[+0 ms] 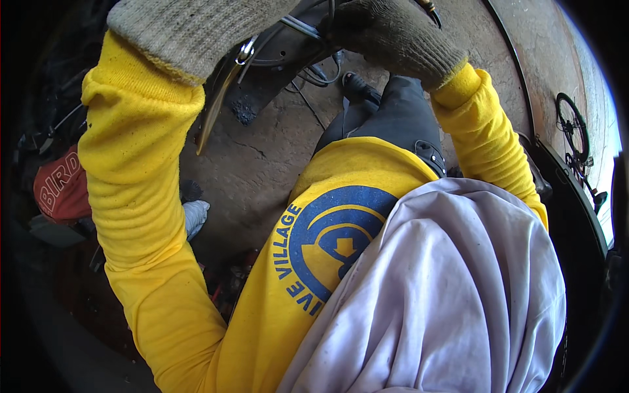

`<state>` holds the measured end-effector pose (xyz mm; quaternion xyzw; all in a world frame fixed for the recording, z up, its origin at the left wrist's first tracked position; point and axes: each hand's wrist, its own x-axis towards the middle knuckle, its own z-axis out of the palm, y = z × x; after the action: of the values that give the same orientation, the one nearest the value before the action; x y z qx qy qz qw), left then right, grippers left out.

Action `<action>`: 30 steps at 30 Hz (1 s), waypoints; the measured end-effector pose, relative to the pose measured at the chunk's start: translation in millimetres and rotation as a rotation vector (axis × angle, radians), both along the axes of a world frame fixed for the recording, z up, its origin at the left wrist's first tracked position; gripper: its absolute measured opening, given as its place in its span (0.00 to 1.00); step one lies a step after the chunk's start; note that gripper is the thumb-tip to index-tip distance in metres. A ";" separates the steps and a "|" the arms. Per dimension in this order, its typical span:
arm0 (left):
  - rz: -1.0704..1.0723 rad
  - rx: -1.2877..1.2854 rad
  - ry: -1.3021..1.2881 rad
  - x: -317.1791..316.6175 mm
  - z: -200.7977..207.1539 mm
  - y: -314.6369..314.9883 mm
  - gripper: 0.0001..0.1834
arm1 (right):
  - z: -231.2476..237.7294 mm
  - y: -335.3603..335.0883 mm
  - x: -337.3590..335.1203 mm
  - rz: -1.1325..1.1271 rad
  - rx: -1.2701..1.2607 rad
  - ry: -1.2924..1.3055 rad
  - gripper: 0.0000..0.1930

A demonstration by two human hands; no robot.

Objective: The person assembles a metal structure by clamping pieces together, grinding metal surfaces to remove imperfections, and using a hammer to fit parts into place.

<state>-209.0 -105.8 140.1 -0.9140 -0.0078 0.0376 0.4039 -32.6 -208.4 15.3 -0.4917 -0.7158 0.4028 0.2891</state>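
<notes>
My left hand (203, 29), in a thick grey knitted glove, reaches past the top edge, so its fingers are out of sight. My right hand (393, 36) wears a darker grey-brown glove; its fingers curl inward in shadow, and what they close on is hidden. Between the hands run several grey cables (301, 27), in front of a dark plate-like part (265, 78). Below my left glove, a shiny metal clamp (246, 51) sits at the upper end of a curved brownish-yellow strip (219, 108). A brass-coloured fitting (429, 8) shows just beyond my right glove.
Stained concrete floor (262, 137) lies below, with more cable (318, 77) near my shoe (360, 88). At left are a red cloth item (62, 187) and a pale grey shoe-like shape (195, 216). A bicycle (573, 131) stands far right. Lilac cloth (452, 281) drapes over my front.
</notes>
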 end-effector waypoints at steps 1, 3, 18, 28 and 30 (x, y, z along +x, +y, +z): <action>-0.028 0.069 0.009 -3.8 -3.2 2.4 0.15 | 2.3 0.8 -2.5 0.021 0.025 0.022 0.13; -0.038 0.146 0.027 -15.8 -9.8 8.0 0.14 | 18.5 -0.6 -7.2 0.035 -0.016 0.026 0.12; -0.194 0.423 -0.027 16.6 -10.1 5.5 0.15 | 4.9 -40.1 47.7 -0.401 -0.443 0.413 0.15; 0.012 -0.404 -0.126 18.2 -2.3 4.3 0.14 | -38.1 -87.5 54.2 -0.468 -0.478 0.583 0.17; -0.048 -0.478 -0.181 20.8 -9.6 9.6 0.14 | -40.5 -89.0 48.8 -0.468 -0.519 0.674 0.17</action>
<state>-188.2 -96.2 130.6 -0.9831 -0.0131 -0.0532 0.1746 16.2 -297.4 -25.2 -0.5375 -0.3282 0.6292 0.4556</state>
